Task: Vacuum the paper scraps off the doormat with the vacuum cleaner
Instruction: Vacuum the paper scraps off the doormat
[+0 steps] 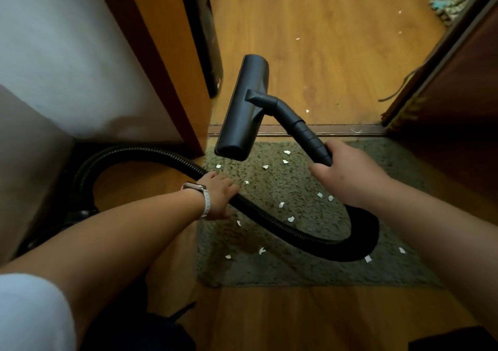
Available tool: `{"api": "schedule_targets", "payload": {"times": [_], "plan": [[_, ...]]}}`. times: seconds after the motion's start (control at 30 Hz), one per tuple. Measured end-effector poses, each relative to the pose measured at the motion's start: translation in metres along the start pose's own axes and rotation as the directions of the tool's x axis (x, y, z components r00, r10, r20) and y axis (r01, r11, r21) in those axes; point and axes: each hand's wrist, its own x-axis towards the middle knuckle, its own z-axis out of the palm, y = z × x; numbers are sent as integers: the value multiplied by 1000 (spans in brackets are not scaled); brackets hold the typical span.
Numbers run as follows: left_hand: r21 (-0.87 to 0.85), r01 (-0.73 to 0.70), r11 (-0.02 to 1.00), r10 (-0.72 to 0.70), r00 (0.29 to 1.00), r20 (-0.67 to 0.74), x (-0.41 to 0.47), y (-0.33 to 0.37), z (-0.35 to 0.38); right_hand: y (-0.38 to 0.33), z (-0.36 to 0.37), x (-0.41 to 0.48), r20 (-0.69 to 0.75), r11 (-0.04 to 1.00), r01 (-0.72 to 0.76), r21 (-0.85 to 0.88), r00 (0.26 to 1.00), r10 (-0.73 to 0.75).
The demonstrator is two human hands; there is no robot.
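A grey-green doormat lies on the wooden floor before a doorway, with several white paper scraps scattered over it. My right hand grips the black tube of the vacuum cleaner just behind its floor nozzle, which hangs in the air above the mat's far left corner. The black ribbed hose loops across the mat. My left hand, with a watch on the wrist, holds the hose at the mat's left edge.
A wooden door frame and white wall stand at the left, a dark wooden door at the right. A metal threshold strip crosses beyond the mat. More scraps dot the floor past it. The vacuum body sits low at the left.
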Motion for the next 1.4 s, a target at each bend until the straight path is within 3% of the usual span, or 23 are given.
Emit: {"api": "schedule_targets", "payload": {"times": [0.2,0.4,0.53,0.73,0.87,1.1,1.27,1.33,1.4], "plan": [[-1,-78,997,78,985,157,-5,19,9,4,5,14,63,999,-35,13,997,34],[-100,-142,985,142,990,-10,-45,10,-19,10,14,16,110,995,14,-95,994,-3],[-134,-112,985,115,993,16,-73,17,-34,18,21,15,124,981,56,-187,992,-33],[-130,-161,978,182,968,171,-79,39,-38,28,-2,22,28,998,-28,58,999,27],[-154,-189,970,215,961,174,-52,40,-29,39,-15,35,-50,987,-90,131,994,97],[-179,-330,927,365,904,222,-43,51,-15,56,-7,48,-159,977,-213,-13,965,209],[-337,-410,847,512,799,314,-51,52,4,61,-23,61,-216,962,-272,-23,941,261],[-374,-421,826,532,803,270,-52,44,11,61,-31,66,-243,959,-272,-78,938,247],[-390,-416,822,503,851,153,-55,34,13,61,-33,66,-242,949,-268,-163,944,225]]}}
